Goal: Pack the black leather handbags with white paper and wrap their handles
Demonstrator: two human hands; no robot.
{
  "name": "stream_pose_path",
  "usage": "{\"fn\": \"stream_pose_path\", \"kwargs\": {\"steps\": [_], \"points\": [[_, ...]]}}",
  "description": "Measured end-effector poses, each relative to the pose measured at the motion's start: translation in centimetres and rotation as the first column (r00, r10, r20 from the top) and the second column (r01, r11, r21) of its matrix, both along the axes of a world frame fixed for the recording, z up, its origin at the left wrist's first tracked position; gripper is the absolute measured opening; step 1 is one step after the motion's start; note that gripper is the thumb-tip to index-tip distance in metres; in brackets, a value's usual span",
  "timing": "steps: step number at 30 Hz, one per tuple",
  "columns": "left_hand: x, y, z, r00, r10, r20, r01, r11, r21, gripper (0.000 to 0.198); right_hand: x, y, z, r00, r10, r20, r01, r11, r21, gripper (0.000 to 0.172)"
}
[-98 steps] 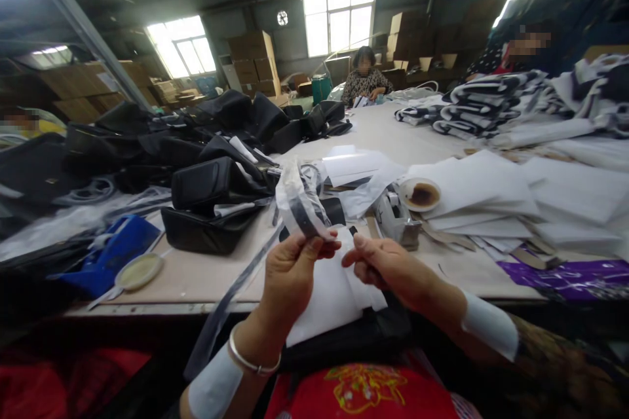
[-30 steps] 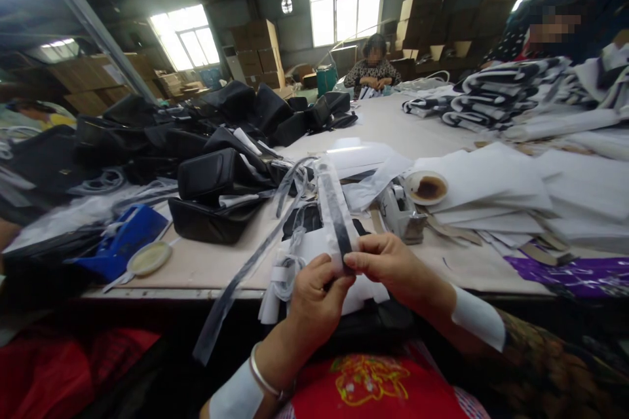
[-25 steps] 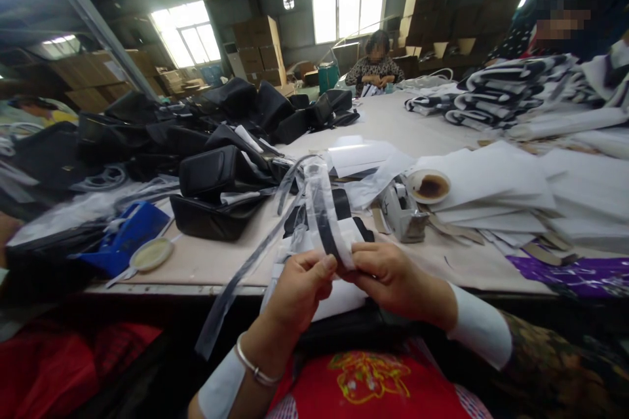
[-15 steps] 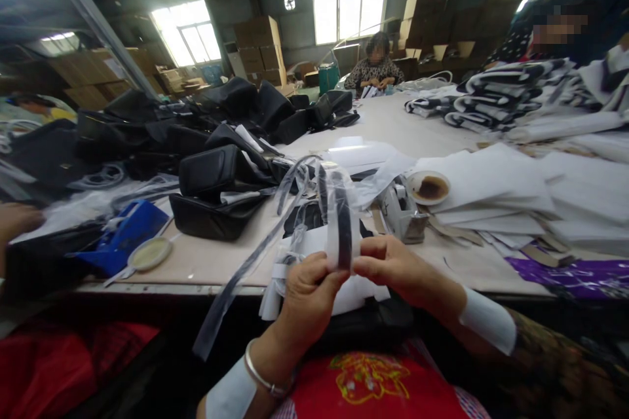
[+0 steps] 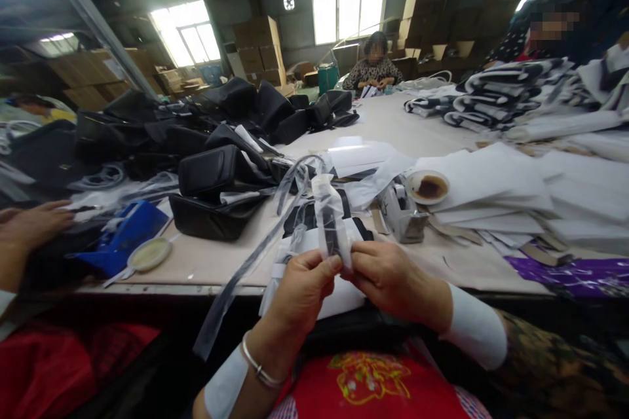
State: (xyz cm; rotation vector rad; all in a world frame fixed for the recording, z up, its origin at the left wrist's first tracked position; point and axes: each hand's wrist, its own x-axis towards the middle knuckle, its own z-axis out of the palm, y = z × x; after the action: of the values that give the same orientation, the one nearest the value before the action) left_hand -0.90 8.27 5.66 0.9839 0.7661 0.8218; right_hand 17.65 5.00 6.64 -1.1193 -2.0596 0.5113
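Observation:
A black strap in a clear plastic sleeve (image 5: 328,213) stands up between my hands, over the table's front edge. My left hand (image 5: 307,281) pinches its lower end between thumb and fingers. Close beside it, my right hand (image 5: 388,275) has its fingers closed on the right side of the same wrapped strap. Beneath lies a black bag with white paper (image 5: 344,298) on it, partly hidden by my hands. A long plastic-covered strip (image 5: 240,275) trails left from it and hangs over the table edge.
Left stand a black bag (image 5: 219,190), a blue tape dispenser (image 5: 125,236) and a round lid (image 5: 150,254); a co-worker's hand (image 5: 37,226) is beyond. Right are a grey tape dispenser (image 5: 403,213), a bowl of brown stuff (image 5: 428,187) and white sheets (image 5: 491,177).
The wrapped strap's upper part has dropped and looks more crumpled. My right hand has moved in closer to the left one. At far left, the co-worker's hand has reached further into view.

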Motion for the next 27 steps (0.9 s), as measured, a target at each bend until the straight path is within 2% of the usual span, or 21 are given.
{"fn": "stream_pose_path", "kwargs": {"steps": [1, 2, 4, 5, 6, 7, 8, 10, 11, 13, 14, 16, 18, 19, 20, 21, 23, 25, 26, 27], "points": [[0.1, -0.3, 0.1, 0.997, 0.025, -0.072, -0.016, 0.993, 0.118, 0.026, 0.1, 0.1, 0.1, 0.995, 0.0, -0.099, -0.014, 0.99, -0.14, 0.025], [0.2, -0.6, 0.1, 0.988, 0.054, -0.147, -0.016, 0.968, 0.251, 0.021, 0.2, 0.3, 0.3, 0.974, -0.015, -0.227, -0.055, 0.953, -0.298, 0.028], [0.4, -1.3, 0.2, 0.958, 0.12, -0.26, 0.019, 0.879, 0.477, 0.017, 0.2, 0.5, 0.5, 0.875, -0.129, -0.466, -0.176, 0.813, -0.555, 0.036], [0.4, -1.5, 0.3, 0.944, 0.153, -0.291, 0.03, 0.84, 0.541, 0.019, 0.1, 0.6, 0.6, 0.812, -0.213, -0.544, -0.223, 0.748, -0.625, 0.038], [0.3, -1.6, 0.3, 0.934, 0.175, -0.312, 0.036, 0.821, 0.57, 0.021, 0.0, 0.6, 0.6, 0.756, -0.287, -0.589, -0.248, 0.707, -0.663, 0.037], [0.3, -1.6, 0.4, 0.928, 0.175, -0.328, 0.042, 0.827, 0.56, 0.021, -0.2, 0.6, 0.7, 0.722, -0.33, -0.608, -0.251, 0.693, -0.675, 0.036], [0.2, -1.4, 0.4, 0.93, 0.145, -0.337, 0.051, 0.86, 0.508, 0.02, -0.3, 0.6, 0.8, 0.718, -0.338, -0.608, -0.232, 0.708, -0.667, 0.033], [-0.1, -0.8, 0.3, 0.96, 0.011, -0.28, 0.077, 0.95, 0.302, 0.025, -0.6, 0.4, 1.0, 0.796, -0.264, -0.544, -0.129, 0.805, -0.579, 0.028], [-0.2, -0.5, 0.3, 0.979, -0.064, -0.192, 0.098, 0.98, 0.174, 0.031, -0.6, 0.3, 1.0, 0.86, -0.194, -0.473, -0.072, 0.87, -0.487, 0.026], [-0.3, 0.2, 0.2, 0.991, -0.134, 0.024, 0.135, 0.99, -0.029, 0.04, -0.6, 0.2, 0.8, 0.961, -0.056, -0.271, -0.008, 0.973, -0.231, 0.026], [-0.3, 0.5, 0.1, 0.988, -0.12, 0.099, 0.128, 0.988, -0.084, 0.042, -0.5, 0.1, 0.6, 0.987, -0.008, -0.16, -0.008, 0.995, -0.098, 0.027], [-0.1, 0.8, 0.0, 0.988, -0.058, 0.142, 0.076, 0.989, -0.126, 0.042, -0.3, 0.0, 0.1, 0.999, 0.031, 0.014, -0.032, 0.995, 0.095, 0.027], [0.2, 0.8, 0.0, 0.997, -0.003, 0.082, 0.009, 0.997, -0.08, 0.038, 0.0, 0.1, -0.2, 0.998, 0.016, 0.057, -0.023, 0.991, 0.129, 0.024], [0.3, 0.6, 0.1, 1.0, 0.012, 0.029, -0.011, 1.0, -0.014, 0.035, 0.2, 0.1, -0.3, 1.0, 0.017, 0.01, -0.017, 0.998, 0.062, 0.02], [0.3, 0.3, 0.2, 0.999, 0.021, -0.036, -0.018, 0.996, 0.084, 0.031, 0.3, 0.2, -0.2, 0.996, 0.025, -0.084, -0.03, 0.998, -0.06, 0.017], [0.4, 0.0, 0.2, 0.993, 0.035, -0.112, -0.011, 0.979, 0.206, 0.027, 0.5, 0.3, -0.2, 0.977, 0.023, -0.212, -0.069, 0.974, -0.215, 0.019], [0.4, -0.6, 0.3, 0.962, 0.106, -0.251, 0.02, 0.891, 0.453, 0.021, 0.5, 0.6, 0.1, 0.882, -0.069, -0.467, -0.202, 0.84, -0.504, 0.033], [0.4, -1.2, 0.1, 0.929, 0.184, -0.321, 0.053, 0.793, 0.607, 0.023, 0.3, 0.9, 0.4, 0.771, -0.242, -0.589, -0.284, 0.697, -0.658, 0.041], [0.3, -1.3, -0.1, 0.918, 0.209, -0.337, 0.06, 0.767, 0.639, 0.024, 0.1, 0.9, 0.5, 0.736, -0.309, -0.603, -0.285, 0.666, -0.689, 0.042], [0.2, -1.4, -0.3, 0.913, 0.213, -0.348, 0.065, 0.767, 0.639, 0.023, -0.1, 1.0, 0.6, 0.721, -0.342, -0.602, -0.267, 0.665, -0.698, 0.04]]}}
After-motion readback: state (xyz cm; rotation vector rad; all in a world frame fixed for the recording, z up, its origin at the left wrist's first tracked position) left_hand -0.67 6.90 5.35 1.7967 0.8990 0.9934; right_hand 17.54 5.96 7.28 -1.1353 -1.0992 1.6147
